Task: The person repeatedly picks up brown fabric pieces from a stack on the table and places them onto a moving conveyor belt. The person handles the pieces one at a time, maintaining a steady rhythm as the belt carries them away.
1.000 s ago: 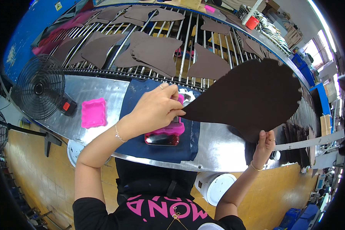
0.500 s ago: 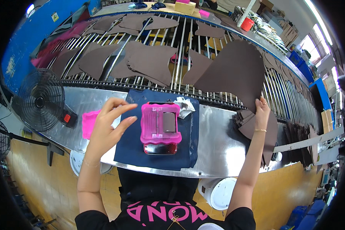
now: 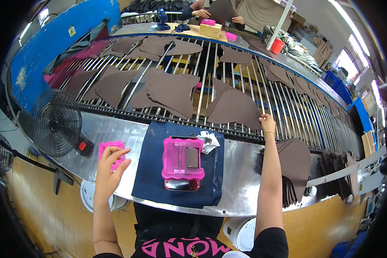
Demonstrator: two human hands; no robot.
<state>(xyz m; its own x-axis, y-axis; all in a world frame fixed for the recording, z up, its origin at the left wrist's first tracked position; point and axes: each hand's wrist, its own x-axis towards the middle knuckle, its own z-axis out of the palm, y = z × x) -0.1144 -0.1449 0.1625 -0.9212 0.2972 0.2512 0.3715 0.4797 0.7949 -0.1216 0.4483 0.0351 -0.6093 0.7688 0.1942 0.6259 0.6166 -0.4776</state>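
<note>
The right hand reaches out over the bar rack, fingertips pressed down on the near corner of a brown piece lying flat on the bars. The left hand hovers, fingers loosely spread, over a pink pad on the steel bench. Between them a pink tool sits on a navy cloth. A fan stands far left.

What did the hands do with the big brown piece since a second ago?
The right hand carried the brown leather piece up and away from the pink device, laid it flat on the roller rack, and now rests at its edge. The left hand left the device and moved left to the pink sponge. The blue cloth and fan stayed put.
</note>
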